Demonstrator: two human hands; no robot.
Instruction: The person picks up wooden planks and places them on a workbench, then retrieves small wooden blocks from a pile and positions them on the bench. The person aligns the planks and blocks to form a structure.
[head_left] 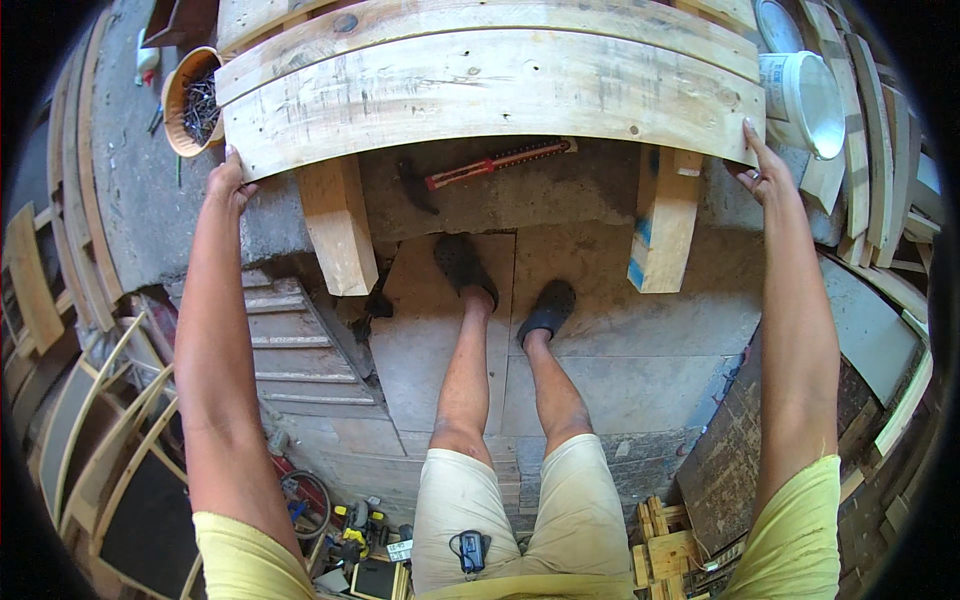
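Observation:
A wide pale wooden board stretches across in front of me, its near edge closest to my body. My left hand grips its left end, thumb on top and fingers curled below. At the opposite end my right hand pinches the corner, some fingers tucked under it. Beyond lies another plank, close alongside the held board. Two thick timber blocks, a left one and a right one, stick out from beneath the boards. A hammer with a red handle rests on the concrete between them.
An orange tub of nails stands beyond my left hand, a white bucket beyond my right. Stacked planks line the right side. Wooden frames lean at lower left. A slatted wooden piece lies left of my feet.

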